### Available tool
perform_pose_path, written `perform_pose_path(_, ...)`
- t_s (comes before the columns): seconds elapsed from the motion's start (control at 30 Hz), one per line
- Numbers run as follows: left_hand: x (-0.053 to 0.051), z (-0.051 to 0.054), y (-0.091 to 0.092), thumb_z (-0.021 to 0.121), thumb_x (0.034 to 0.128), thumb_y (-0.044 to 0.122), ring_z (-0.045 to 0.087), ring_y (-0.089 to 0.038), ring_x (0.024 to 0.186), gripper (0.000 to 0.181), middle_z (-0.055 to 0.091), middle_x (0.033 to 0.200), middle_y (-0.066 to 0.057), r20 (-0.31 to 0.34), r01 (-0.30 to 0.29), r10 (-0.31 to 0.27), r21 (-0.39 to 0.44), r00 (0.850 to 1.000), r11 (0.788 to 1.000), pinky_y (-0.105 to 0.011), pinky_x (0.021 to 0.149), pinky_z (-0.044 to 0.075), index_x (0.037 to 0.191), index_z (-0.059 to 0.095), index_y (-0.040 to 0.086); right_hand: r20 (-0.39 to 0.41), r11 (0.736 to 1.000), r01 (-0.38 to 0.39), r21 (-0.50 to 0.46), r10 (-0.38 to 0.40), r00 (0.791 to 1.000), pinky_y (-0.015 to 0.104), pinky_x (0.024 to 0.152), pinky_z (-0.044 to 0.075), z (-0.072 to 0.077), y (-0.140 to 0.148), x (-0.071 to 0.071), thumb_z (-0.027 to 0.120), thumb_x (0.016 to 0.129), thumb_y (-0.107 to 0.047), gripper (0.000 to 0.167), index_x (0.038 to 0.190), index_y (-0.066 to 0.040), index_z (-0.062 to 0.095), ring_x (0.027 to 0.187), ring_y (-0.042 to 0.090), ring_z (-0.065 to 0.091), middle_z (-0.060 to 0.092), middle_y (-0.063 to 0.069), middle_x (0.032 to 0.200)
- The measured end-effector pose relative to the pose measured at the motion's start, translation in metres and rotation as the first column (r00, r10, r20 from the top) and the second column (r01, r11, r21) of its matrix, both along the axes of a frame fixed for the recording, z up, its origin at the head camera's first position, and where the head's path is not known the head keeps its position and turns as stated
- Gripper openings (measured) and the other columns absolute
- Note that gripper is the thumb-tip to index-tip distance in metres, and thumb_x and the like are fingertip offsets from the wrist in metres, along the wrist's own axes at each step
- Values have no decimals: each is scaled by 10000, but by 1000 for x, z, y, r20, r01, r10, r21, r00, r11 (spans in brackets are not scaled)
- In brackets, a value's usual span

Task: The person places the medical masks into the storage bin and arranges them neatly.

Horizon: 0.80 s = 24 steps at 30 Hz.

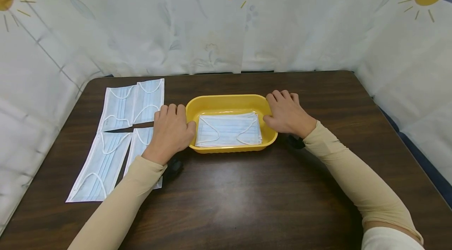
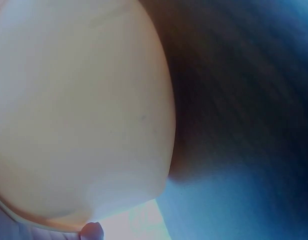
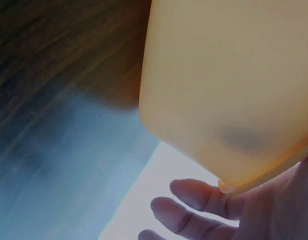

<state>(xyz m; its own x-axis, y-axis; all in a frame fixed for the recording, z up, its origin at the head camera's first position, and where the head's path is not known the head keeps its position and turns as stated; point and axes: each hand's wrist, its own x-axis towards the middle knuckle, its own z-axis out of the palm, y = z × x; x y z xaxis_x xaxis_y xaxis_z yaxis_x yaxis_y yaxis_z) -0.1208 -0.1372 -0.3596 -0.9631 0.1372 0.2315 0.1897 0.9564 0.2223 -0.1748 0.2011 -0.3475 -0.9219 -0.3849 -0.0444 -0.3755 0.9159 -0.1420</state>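
Note:
A yellow tray (image 1: 226,100) stands mid-table with a small stack of light-blue masks (image 1: 229,130) lying inside it. My left hand (image 1: 171,132) grips the tray's left end, thumb over the rim. The right end is held by my right hand (image 1: 287,112), its thumb at the rim and its fingers at the far right corner. Both wrist views look at the outer wall of the tray (image 2: 84,110), (image 3: 229,85) from close by. Fingers of the right hand (image 3: 204,215) show below the rim in the right wrist view; in the left one only a fingertip (image 2: 92,231) shows clearly.
Several masks (image 1: 102,163) lie in two rows on the left of the dark wooden table (image 1: 226,203), partly covered by my left hand and sleeve. White patterned curtains (image 1: 212,38) hang behind the table and at both sides.

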Motion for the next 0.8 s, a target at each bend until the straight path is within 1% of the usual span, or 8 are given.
perform_pose_path(0.13,0,-1,0,451,903,226,411,-373,845,301,484,834,-179,-3,2,-2,1,1000,1000,-474,744,326,958,539,-57,-2,1000,-14,-6,14,1000,611,1023,307,-1,1,0,509,939,-308,472,1320,-30,495,1174,395,425,521,172,1286)
perform_pose_path(0.33,-1,-1,0,451,895,218,405,-369,831,282,473,820,-177,-11,2,-2,-2,1000,1000,-463,731,315,932,527,-51,-64,999,-36,-9,35,997,597,1016,320,-4,2,0,493,944,-298,425,1265,-22,522,1123,380,443,542,162,1223)
perform_pose_path(0.43,0,-2,0,451,894,217,407,-372,837,282,475,822,-178,-9,1,-1,1,1000,1000,-467,734,319,934,527,-52,-79,999,-41,-4,40,996,593,1014,327,-5,2,0,487,942,-301,423,1252,-17,527,1117,381,453,554,161,1207)
perform_pose_path(0.63,0,-1,0,445,895,215,413,-376,863,297,483,833,-176,1,0,0,8,1000,1000,-481,752,328,965,539,-58,-75,999,-46,-2,46,996,564,973,342,-5,3,-1,482,941,-296,415,1235,-8,528,1074,369,466,566,154,1144)
perform_pose_path(0.8,0,0,0,433,896,215,415,-379,885,293,485,836,-174,14,0,0,7,1000,1000,-490,763,334,961,535,-52,-80,998,-55,-20,53,995,546,952,341,-5,3,-1,481,931,-275,384,1199,-6,537,1034,351,471,572,140,1102)
